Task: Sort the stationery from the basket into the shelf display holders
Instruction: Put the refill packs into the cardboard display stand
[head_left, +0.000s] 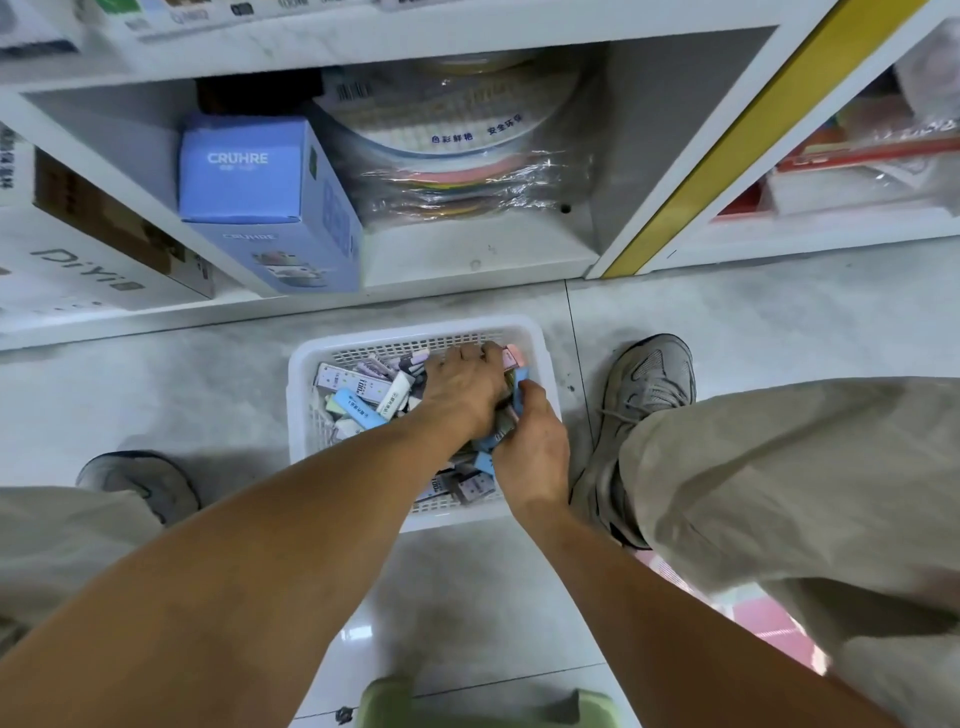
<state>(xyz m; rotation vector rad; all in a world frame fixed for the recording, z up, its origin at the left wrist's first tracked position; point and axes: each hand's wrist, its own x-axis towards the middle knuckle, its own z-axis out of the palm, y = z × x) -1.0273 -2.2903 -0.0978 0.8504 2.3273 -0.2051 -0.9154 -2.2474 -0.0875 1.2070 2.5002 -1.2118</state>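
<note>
both hands reach into the white basket on the floor: the left hand curls over a pink eraser, the right hand grips a bunch of blue erasers. loose erasers fill the basket. behind it on the shelf stands a blue box reading "cruhre", and a white box reads "diyi".

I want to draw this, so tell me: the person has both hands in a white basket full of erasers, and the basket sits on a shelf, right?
Almost. The head view shows both hands, left and right, in the white basket of erasers, but the basket sits on the floor in front of the shelf, not on it.
</note>
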